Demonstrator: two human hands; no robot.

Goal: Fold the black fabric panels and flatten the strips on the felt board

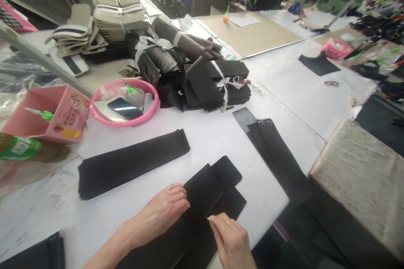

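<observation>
Black flat panels (203, 189), fabric or leather-like, lie overlapping on the white table in front of me. My left hand (170, 208) is closed at the left edge of the top panel, fingers curled over it. At that panel's near corner, my right hand (229, 235) pinches the edge between thumb and fingers. Under the top panel, other black pieces (227, 170) stick out at the far right. Beyond my left hand lies a neat stack of long black strips (132, 162). To the right, more black strips (277, 151) hang over the table edge.
A pink basin (154, 109) holds a phone (124, 108). Left of it stand a pink box (69, 113) and a bottle (22, 147). Tied black bundles (205, 84) and beige stacks (118, 17) lie farther back. A speckled padded block (362, 176) is at right. People work in the background.
</observation>
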